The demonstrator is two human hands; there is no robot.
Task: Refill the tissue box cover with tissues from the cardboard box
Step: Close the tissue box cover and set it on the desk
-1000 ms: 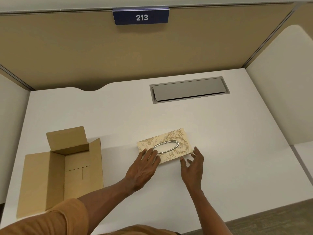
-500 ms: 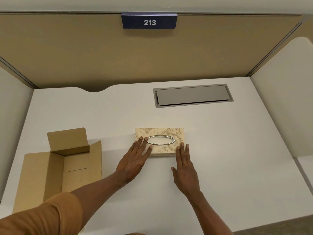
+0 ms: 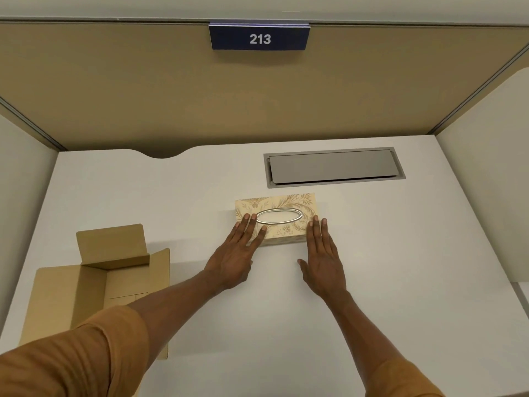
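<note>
Head view. A rectangular tissue box cover (image 3: 275, 217), cream with a gold leaf pattern and a silvery oval ring around its top slot, lies flat on a smooth white desk (image 3: 400, 253), just in front of a grey metal hatch (image 3: 333, 167) set flush into the surface. At the desk's left stands a plain brown cardboard box (image 3: 94, 285), its flaps folded open; its inside is mostly hidden by the left forearm and orange sleeve (image 3: 71, 359). The left hand (image 3: 233, 259) lies flat, fingers extended and close together, fingertips (image 3: 246, 217) resting on the cover's top at the left end of the oval ring. The right hand (image 3: 322, 262) is likewise flat and spread open, fingertips (image 3: 315, 222) at the cover's near right corner, touching its edge; the palm rests over the desk. Neither hand grips anything. Tan fabric partition panels enclose the desk, and a blue plate (image 3: 259, 38) reading 213 hangs on the rear panel.
</note>
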